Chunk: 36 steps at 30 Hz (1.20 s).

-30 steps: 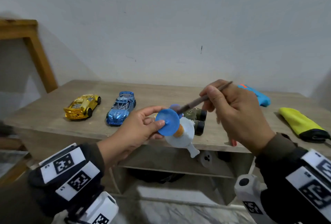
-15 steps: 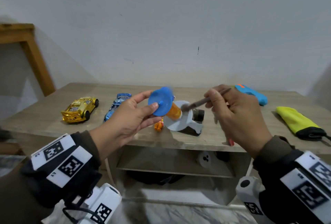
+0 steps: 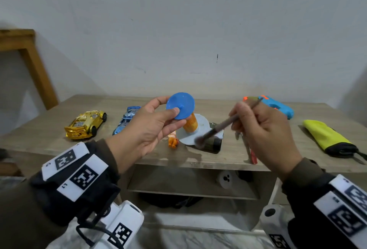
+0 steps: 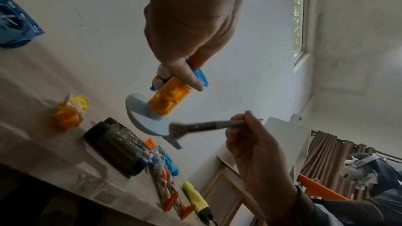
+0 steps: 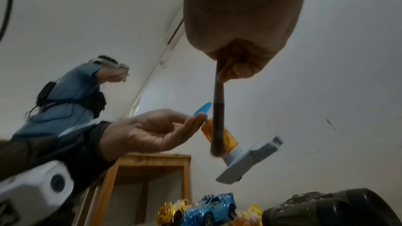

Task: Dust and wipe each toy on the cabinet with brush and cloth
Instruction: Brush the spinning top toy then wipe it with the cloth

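My left hand (image 3: 170, 114) pinches the blue disc (image 3: 180, 106) of a toy with an orange see-through body (image 3: 190, 124) and a pale round base (image 3: 198, 135), held tilted above the cabinet's front. The right hand (image 3: 243, 113) grips a thin brush (image 3: 220, 126); its dark bristles (image 3: 200, 141) touch the lower rim of the base. The left wrist view shows the orange body (image 4: 169, 99) and the brush (image 4: 206, 125) at the base's edge. In the right wrist view the brush (image 5: 218, 121) crosses in front of the toy's base (image 5: 245, 159). A yellow cloth (image 3: 327, 137) lies at the right.
On the cabinet top (image 3: 59, 145) stand a gold car (image 3: 86, 124), a blue car (image 3: 127, 119), a small orange figure (image 3: 173, 141), dark binoculars (image 3: 213, 143), a red-legged figure (image 3: 252, 155) and a blue toy gun (image 3: 278, 107). A wooden frame (image 3: 23, 49) stands at the left.
The left hand has lifted and tipped the toy so the disc faces me. The brush tip has gone from near the disc down along the orange body to the base's rim.
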### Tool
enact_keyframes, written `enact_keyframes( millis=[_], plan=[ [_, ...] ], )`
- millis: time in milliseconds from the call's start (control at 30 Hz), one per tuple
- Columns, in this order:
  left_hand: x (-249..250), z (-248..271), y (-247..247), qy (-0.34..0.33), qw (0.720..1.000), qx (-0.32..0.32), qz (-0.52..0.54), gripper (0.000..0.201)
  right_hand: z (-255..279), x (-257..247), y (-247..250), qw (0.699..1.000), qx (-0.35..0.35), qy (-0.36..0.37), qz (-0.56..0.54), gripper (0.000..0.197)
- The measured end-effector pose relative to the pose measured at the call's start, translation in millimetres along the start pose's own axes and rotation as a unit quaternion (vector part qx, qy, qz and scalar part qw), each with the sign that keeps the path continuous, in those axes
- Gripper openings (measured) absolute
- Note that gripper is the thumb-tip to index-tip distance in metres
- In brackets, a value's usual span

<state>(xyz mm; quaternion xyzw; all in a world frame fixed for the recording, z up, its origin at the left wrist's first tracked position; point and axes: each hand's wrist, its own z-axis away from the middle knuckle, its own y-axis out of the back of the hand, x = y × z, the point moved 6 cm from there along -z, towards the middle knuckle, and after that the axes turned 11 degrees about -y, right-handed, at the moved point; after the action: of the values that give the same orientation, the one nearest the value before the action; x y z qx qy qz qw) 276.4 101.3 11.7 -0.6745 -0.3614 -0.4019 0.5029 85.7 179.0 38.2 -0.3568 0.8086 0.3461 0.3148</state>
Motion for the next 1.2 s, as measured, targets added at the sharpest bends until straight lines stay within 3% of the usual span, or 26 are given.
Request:
enact_keyframes(
  millis=[100,167,267,367,533,767,833,1000,1067,1200],
  plan=[
    [2,-4,-4,0.0,1.0,-0.001,-0.003,0.029,-9,9,25,0.993,0.073,-0.039,-0.078,0.019],
    [5,-6,-11,-0.004,1.0,-0.011,0.002,0.028,-14,25,45,0.986,0.138,-0.057,-0.071,0.015],
    [8,-11,-24,-0.011,1.0,-0.025,0.006,0.027,-13,58,72,0.973,0.212,-0.091,0.01,0.016],
    [5,-14,-42,-0.01,0.999,-0.041,0.006,0.024,-3,94,91,0.953,0.242,-0.138,0.12,0.02],
    [-10,-19,-77,0.001,0.998,-0.068,0.002,0.024,9,162,114,0.922,0.233,-0.179,0.252,0.022],
    [-35,-31,-124,0.008,0.996,-0.089,-0.007,0.026,11,227,121,0.908,0.167,-0.139,0.358,0.018],
    [-42,-37,-135,0.011,0.996,-0.091,-0.01,0.027,10,232,125,0.911,0.175,-0.126,0.351,0.013],
    [-60,-52,-155,0.026,0.995,-0.099,-0.015,0.023,-19,233,162,0.903,0.231,-0.064,0.356,0.027],
    [-67,-56,-162,0.029,0.993,-0.109,-0.018,0.023,-38,248,178,0.889,0.2,-0.1,0.4,0.033],
    [-78,-62,-172,0.033,0.992,-0.12,-0.02,0.024,-63,292,191,0.863,0.096,-0.241,0.434,0.039]
  ],
)
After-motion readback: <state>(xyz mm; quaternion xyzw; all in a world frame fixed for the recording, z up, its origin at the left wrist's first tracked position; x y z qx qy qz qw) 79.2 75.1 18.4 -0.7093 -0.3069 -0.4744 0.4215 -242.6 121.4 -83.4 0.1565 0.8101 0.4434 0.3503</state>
